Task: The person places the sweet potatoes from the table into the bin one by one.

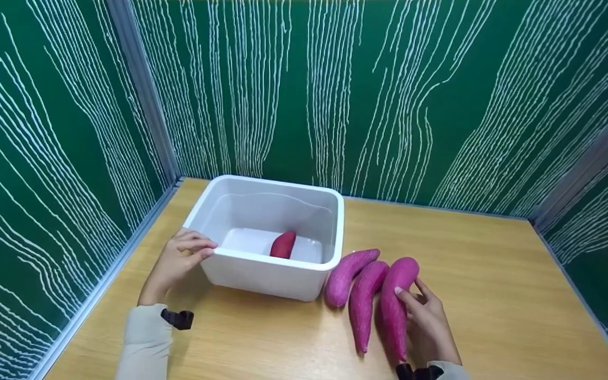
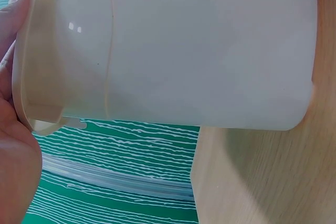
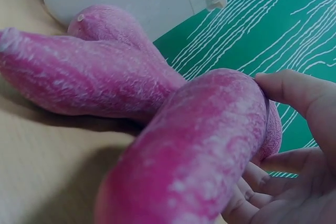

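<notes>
My left hand pinches the near left corner of a white plastic bin, thumb and fingers at its rim; the left wrist view shows the bin's wall up close. Inside the bin lies one reddish sweet potato, its lower end hidden by the front wall. My right hand grips a long pink-purple sweet potato, thumb on top and fingers round its right side. In the right wrist view this sweet potato fills the foreground. Two more, a middle sweet potato and a left sweet potato, lie beside the bin.
The wooden table extends to the right and in front of the bin. Green panels with wavy white lines stand at the back and both sides, joined by grey metal posts. Black straps sit on both wrists.
</notes>
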`<state>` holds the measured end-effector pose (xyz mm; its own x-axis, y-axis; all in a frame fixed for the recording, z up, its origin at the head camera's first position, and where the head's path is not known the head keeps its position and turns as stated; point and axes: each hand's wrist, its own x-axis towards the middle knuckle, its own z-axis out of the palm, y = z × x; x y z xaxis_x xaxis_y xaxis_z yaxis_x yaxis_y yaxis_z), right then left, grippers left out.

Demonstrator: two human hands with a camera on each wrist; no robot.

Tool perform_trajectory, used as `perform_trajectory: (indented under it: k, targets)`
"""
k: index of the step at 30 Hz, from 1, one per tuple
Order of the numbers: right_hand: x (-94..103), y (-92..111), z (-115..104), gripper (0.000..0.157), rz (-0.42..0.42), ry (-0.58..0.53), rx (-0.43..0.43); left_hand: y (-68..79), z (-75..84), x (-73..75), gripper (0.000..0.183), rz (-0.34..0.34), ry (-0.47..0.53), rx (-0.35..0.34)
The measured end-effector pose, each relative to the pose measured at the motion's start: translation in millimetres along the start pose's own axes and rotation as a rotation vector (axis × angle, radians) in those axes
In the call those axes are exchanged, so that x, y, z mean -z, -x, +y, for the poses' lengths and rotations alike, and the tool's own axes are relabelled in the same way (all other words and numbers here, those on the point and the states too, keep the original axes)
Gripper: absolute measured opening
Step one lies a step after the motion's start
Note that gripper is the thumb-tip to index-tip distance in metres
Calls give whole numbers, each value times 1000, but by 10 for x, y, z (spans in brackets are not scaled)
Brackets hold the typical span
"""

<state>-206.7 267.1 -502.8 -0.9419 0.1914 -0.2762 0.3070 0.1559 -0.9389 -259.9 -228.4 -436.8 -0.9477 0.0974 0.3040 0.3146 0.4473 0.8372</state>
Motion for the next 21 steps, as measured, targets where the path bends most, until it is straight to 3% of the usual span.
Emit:
perform_trajectory:
  k: [4,10,21]
  targets:
    - [10,-11,-46,86,-4,71,33,-12,-5,-4,17,6,11,0]
    - [-9,-14,-114,88,6,41,25,-12,-3,-6,19,-3,13,22]
    - [-26,-22,-266,83,-9,8,48,-17,-19,-9,17,1,7,3]
